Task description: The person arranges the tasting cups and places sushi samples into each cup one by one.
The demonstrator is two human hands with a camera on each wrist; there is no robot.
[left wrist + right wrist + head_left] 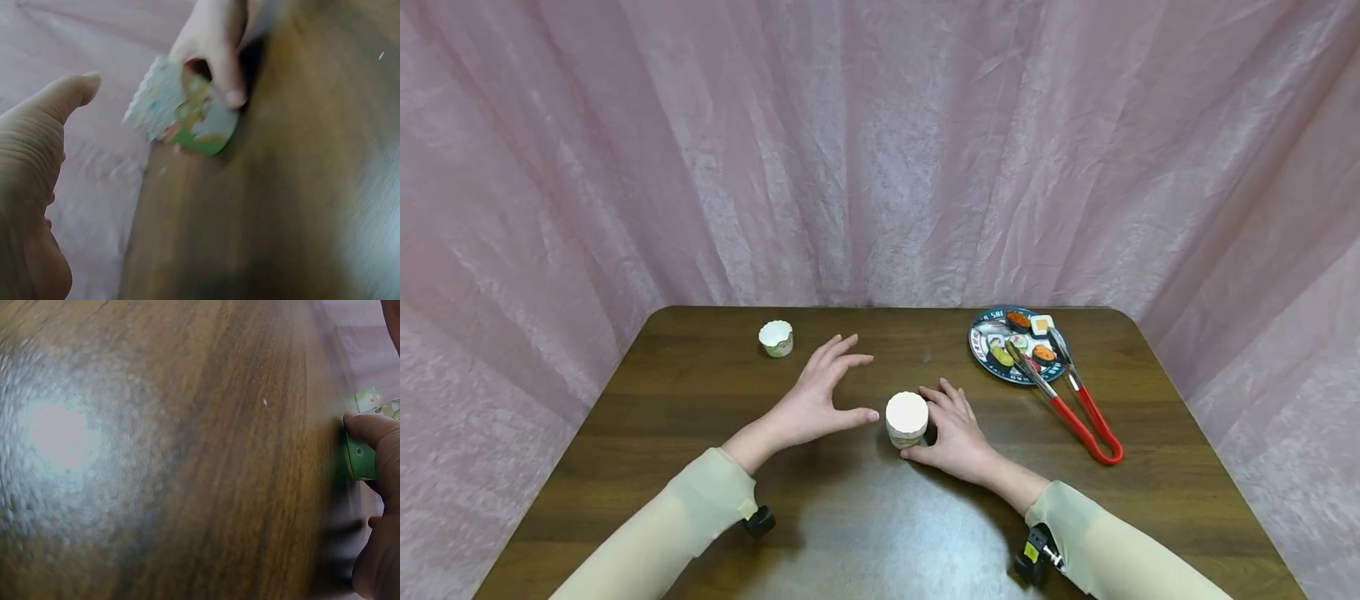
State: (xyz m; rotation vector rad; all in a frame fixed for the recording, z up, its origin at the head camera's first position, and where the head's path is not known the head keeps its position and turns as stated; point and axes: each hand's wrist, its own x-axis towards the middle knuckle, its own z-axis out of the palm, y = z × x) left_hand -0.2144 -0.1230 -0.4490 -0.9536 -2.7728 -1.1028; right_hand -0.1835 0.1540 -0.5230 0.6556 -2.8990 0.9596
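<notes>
Right hand [955, 439] grips an apparent paper-cup stack [906, 417], left hand [815, 407] spread just left of it: seemingly a steadying step, the next move wanting light finger pressure.

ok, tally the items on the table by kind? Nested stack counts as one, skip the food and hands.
Cups: 2 (back-left cup; near cup at the right hand, can't tell if several are nested there)
Plates: 1 (round plate)
Tongs: 1 (red-handled tongs)
Total: 4
</notes>
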